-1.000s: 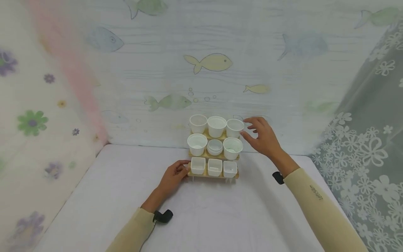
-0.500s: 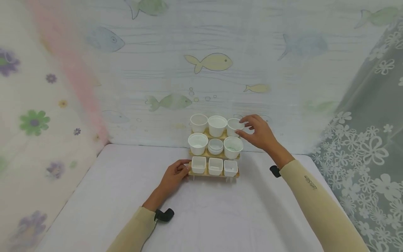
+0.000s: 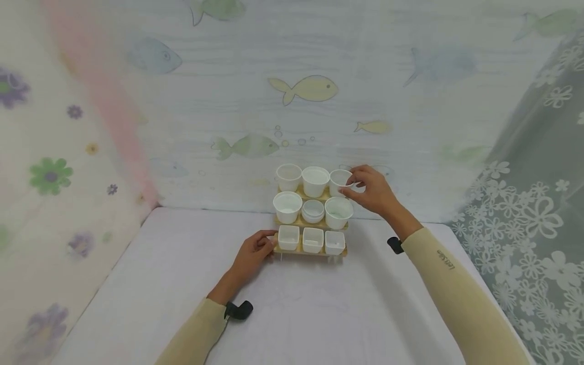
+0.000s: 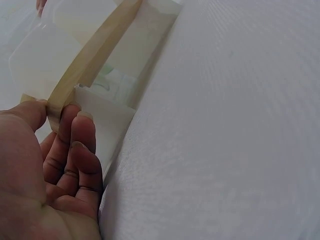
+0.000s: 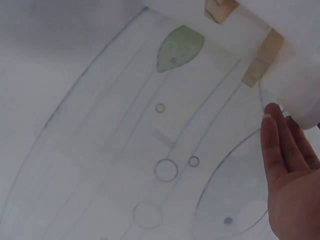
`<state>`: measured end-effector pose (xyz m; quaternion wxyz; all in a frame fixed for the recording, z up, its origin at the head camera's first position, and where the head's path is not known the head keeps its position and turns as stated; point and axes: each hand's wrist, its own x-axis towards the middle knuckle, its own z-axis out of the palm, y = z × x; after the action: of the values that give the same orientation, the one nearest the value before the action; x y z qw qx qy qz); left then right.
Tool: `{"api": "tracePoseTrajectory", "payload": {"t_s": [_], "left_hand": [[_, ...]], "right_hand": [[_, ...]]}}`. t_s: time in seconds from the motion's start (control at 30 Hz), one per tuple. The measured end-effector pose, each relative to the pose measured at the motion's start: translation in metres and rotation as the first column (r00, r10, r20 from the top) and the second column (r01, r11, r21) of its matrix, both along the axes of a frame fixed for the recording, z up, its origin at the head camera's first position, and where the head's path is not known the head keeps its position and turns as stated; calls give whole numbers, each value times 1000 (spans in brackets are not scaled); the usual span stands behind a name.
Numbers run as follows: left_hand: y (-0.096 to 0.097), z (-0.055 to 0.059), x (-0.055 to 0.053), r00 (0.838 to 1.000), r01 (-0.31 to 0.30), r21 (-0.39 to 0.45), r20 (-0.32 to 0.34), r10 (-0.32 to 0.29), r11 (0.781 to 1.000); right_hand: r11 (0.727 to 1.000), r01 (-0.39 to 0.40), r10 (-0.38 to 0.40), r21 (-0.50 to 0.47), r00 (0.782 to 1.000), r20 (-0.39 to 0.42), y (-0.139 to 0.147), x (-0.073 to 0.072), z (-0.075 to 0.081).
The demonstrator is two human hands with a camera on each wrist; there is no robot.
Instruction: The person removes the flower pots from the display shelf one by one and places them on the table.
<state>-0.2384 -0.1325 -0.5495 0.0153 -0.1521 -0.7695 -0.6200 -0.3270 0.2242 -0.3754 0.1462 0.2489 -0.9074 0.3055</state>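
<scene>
A three-tier rack with wooden shelves stands at the table's back, carrying white plastic cups. Round cups fill the top and middle tiers; square tubs line the bottom. My left hand pinches the left end of the lowest shelf. In the left wrist view, the thumb lies on the wooden strip and the fingers curl beneath it. My right hand holds the top tier's rightmost cup between thumb and fingers. The right wrist view shows fingers against the white cup, with the thumb hidden.
A white cloth covers the table. Right behind the rack rises a fish-patterned curtain. Floral fabric hangs at the left, and a grey lace-flower curtain at the right.
My right hand has moved left onto the top right cup, and its thumb and fingers have closed on the rim. The left hand keeps its hold on the shelf.
</scene>
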Motion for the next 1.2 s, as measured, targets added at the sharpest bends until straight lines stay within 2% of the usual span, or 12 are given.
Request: {"api": "tracePoseTrajectory", "payload": {"t_s": [0.13,0.37,0.7,0.97,1.2], "left_hand": [[1,2,-2,1000,-6,0,-2,6,1000],[4,5,-1,999,-9,26,51,7,1000],[2,0,-1,998,-24,41,53,22,999],[3,0,3,998,-19,39,59,17,999],[2,-1,1,999,-9,50,43,7,999]], "right_hand": [[1000,4,-4,-14,1000,0,2,-1,3],[999,27,-27,-28,1000,4,5,-2,4],[998,14,-15,-69,1000,-14,6,-2,8],[997,33,-35,-68,999,-29,9,3,13],[995,21,-26,-98,998,-49,12,9,19]]}}
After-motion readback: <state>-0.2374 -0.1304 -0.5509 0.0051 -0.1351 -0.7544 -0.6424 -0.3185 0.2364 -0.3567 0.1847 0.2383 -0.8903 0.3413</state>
